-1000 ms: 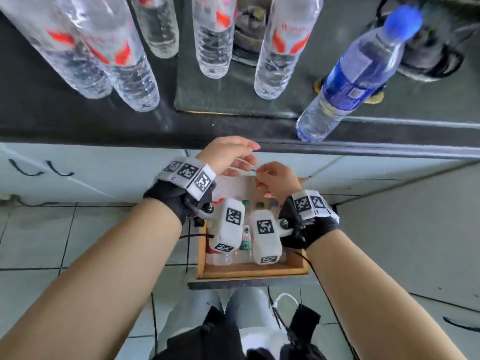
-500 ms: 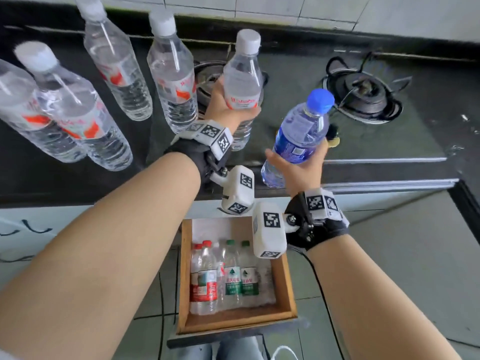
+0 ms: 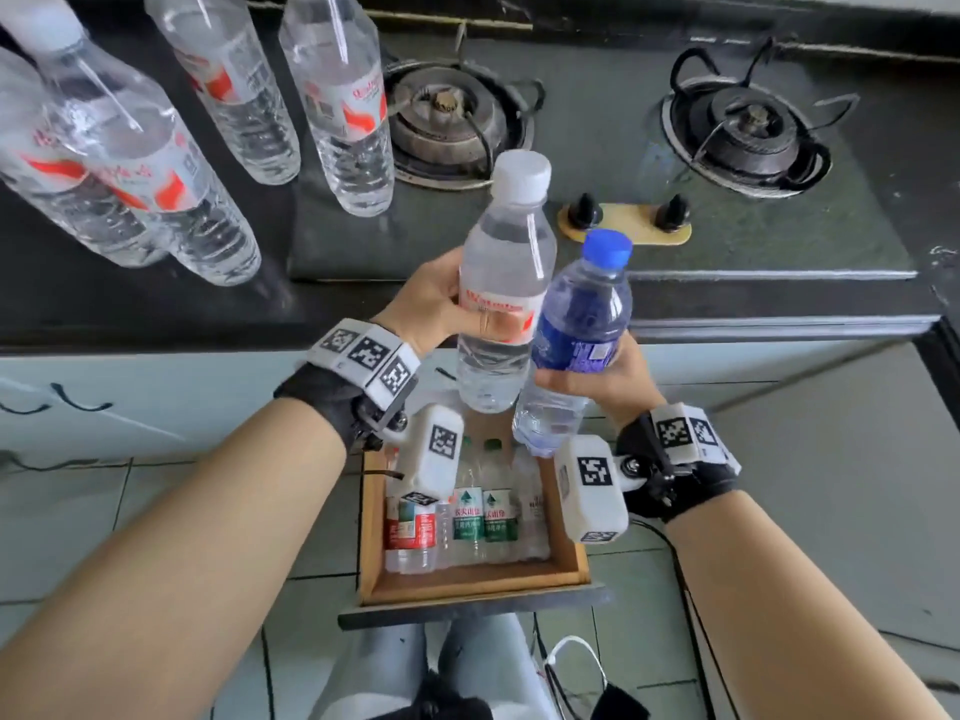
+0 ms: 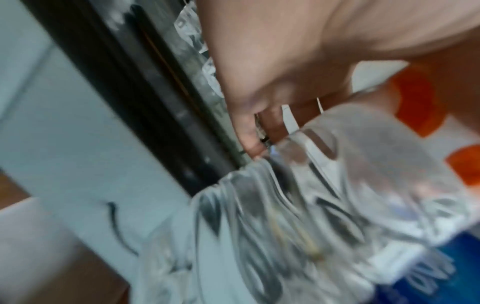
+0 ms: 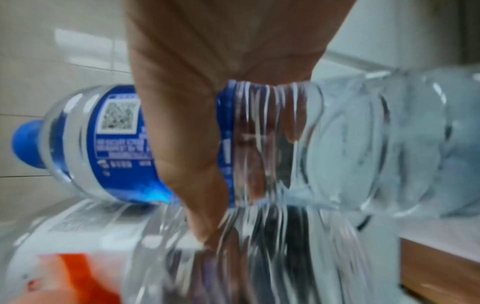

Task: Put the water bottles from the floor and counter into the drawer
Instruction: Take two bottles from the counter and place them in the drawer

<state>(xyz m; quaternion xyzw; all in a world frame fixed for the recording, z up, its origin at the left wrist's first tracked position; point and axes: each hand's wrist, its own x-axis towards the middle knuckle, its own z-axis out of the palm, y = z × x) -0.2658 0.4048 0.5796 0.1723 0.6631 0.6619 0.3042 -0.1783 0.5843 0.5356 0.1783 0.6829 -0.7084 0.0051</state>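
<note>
My left grip (image 3: 431, 304) is wrapped round the white-capped bottle (image 3: 506, 283), upright; my right grip (image 3: 605, 379) is clamped on the blue-capped bottle (image 3: 582, 330), tilted toward one o'clock, the two bottles touching. Both hang above the open drawer (image 3: 467, 582), where more bottles lie side by side. Four clear bottles (image 3: 343, 96) stand on the table (image 3: 104, 309) at ten o'clock, beside the stove (image 3: 597, 122).

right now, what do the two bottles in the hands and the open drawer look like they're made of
White-capped clear bottle with the red-and-white label, in the left hand: thin clear plastic, glossy, ribbed walls you can see through. Blue-capped clear bottle with the blue label, in the right hand: the same look, with a printed film label. Open brown drawer: probably wood or wood veneer, matte brown edges.
</note>
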